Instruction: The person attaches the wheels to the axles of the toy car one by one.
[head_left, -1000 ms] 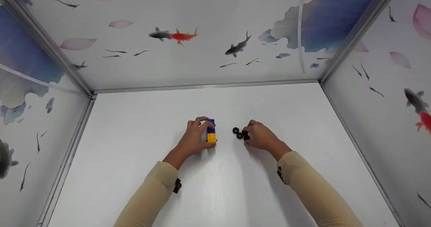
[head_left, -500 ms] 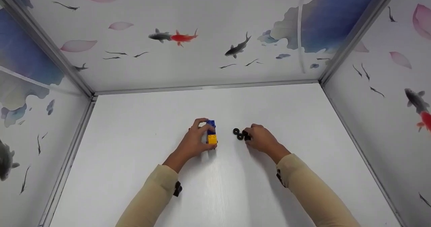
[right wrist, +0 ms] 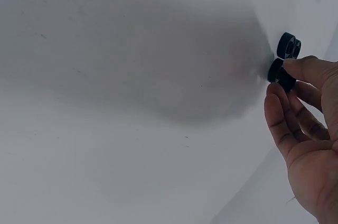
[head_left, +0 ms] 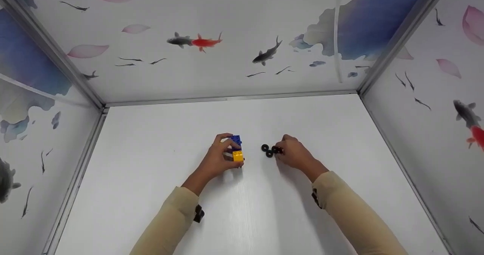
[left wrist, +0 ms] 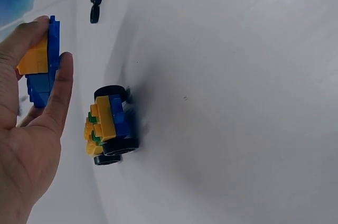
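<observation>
My left hand [head_left: 216, 158] grips a small block of blue and yellow toy bricks [head_left: 237, 156] between thumb and fingers, raised off the table in the left wrist view. Beneath that hand, in the left wrist view, a toy brick car [left wrist: 108, 121] in yellow, blue and green stands on black wheels; from the head it is mostly hidden. To the right, my right hand [head_left: 297, 153] pinches a small black wheel [right wrist: 286, 80] between thumb and fingertips. Right beside those fingertips lie several loose black wheels [head_left: 265, 148].
A white table [head_left: 242, 217] spreads under both hands. White panels [head_left: 234, 77] printed with fish and petals enclose it at the back and both sides, joined by metal edge strips [head_left: 170, 101].
The brick block has tilted slightly in my left hand. My right fingers have shifted a little around the wheel, and more black shows at their tips.
</observation>
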Demonstrator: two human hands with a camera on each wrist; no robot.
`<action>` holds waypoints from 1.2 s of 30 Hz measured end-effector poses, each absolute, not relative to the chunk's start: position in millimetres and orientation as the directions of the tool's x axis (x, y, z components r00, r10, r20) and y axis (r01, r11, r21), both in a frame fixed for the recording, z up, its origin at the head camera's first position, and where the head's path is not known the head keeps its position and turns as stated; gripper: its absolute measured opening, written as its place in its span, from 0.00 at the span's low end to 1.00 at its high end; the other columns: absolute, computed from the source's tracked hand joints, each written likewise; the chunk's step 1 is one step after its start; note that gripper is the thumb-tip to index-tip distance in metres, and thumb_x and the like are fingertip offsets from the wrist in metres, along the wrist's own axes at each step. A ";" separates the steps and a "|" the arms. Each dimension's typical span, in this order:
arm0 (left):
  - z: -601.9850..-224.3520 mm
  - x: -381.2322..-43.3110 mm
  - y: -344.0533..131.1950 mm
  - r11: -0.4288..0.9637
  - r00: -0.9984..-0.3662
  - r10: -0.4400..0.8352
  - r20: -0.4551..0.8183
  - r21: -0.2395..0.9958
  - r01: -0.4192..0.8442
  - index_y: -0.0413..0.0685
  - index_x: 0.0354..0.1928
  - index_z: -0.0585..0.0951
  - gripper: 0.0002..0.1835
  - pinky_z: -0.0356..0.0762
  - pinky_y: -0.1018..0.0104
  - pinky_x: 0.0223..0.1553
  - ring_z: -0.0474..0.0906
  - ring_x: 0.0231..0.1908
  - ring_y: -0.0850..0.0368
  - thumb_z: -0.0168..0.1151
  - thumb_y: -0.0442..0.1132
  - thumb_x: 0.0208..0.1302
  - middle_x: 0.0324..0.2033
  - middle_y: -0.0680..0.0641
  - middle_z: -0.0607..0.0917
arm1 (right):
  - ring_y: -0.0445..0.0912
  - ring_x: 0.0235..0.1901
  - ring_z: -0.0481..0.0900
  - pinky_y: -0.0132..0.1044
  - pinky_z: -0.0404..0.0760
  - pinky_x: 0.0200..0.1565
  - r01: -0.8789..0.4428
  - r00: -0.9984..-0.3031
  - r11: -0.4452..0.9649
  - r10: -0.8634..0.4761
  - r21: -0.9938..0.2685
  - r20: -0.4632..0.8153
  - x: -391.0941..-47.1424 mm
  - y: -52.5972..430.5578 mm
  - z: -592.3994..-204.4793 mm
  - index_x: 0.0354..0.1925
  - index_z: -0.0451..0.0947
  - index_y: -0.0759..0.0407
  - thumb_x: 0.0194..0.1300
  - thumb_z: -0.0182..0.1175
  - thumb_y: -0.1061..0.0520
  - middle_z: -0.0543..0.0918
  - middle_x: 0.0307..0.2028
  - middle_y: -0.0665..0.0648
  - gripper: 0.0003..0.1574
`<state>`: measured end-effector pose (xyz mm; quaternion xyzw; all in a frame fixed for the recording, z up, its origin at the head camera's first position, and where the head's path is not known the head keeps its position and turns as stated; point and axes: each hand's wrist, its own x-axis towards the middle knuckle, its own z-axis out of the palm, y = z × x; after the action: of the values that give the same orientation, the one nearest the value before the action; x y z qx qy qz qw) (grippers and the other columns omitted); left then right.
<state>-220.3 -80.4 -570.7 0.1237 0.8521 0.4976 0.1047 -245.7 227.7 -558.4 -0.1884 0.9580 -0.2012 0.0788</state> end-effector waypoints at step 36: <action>-573.4 -212.0 -77.0 0.363 -0.941 0.339 0.005 0.922 0.135 0.63 0.54 0.87 0.22 0.89 0.58 0.63 0.84 0.68 0.46 0.87 0.43 0.60 0.82 0.50 0.66 | 0.51 0.51 0.91 0.47 0.91 0.62 -0.274 -0.929 0.594 -0.367 -0.757 0.048 -242.8 154.1 -552.4 0.62 0.89 0.58 0.76 0.70 0.64 0.92 0.52 0.60 0.19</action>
<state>-212.0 -77.0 -573.4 0.1444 0.8204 0.5454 0.0931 -242.8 154.1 -552.4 -0.1800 0.8908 -0.4133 0.0565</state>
